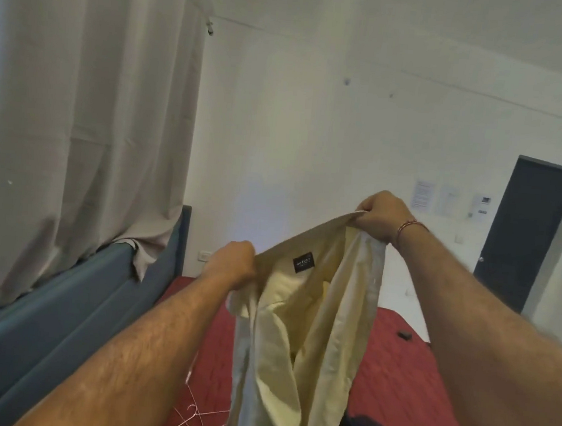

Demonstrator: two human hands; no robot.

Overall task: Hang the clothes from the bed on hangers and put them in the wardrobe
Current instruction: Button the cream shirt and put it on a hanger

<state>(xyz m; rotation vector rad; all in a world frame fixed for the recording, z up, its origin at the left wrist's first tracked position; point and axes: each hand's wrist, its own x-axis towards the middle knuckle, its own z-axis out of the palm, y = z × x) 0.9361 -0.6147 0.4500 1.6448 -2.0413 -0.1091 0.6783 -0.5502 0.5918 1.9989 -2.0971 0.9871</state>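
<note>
Small black cloth label (303, 264) sewn inside collar of pale yellow cotton shirt (297, 331): row of tiny light letters on it, too blurry to read. White paper sheet (423, 194) stuck on white wall beside dark door: lines of small print, too small to read. Second pale sheet (448, 200) just beside it: nothing readable. Small white wall box with little screen (486, 200): no numbers readable. No word or number anywhere can be made out.

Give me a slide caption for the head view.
Left hand and right hand hold up yellow shirt above red bed.
</note>
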